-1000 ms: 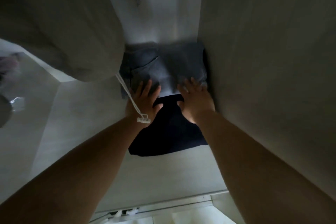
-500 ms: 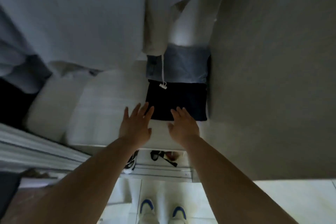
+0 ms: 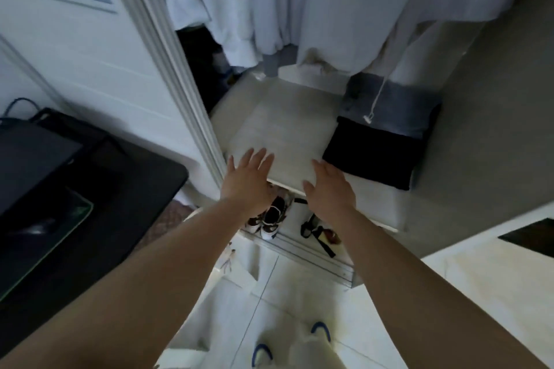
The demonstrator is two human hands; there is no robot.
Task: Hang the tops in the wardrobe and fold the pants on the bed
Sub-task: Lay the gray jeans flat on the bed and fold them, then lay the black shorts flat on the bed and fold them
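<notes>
Both the left hand (image 3: 246, 181) and right hand (image 3: 328, 189) hover with fingers released near folded black pants (image 3: 371, 156); no writing readable.

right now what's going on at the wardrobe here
A person stands at the open wardrobe with both arms stretched out. The left hand and right hand are open and empty, hovering by the front edge of the shelf. Folded black pants lie on the shelf's right side, with folded blue jeans behind them. Light tops hang above, and shoes sit below the shelf.
</notes>
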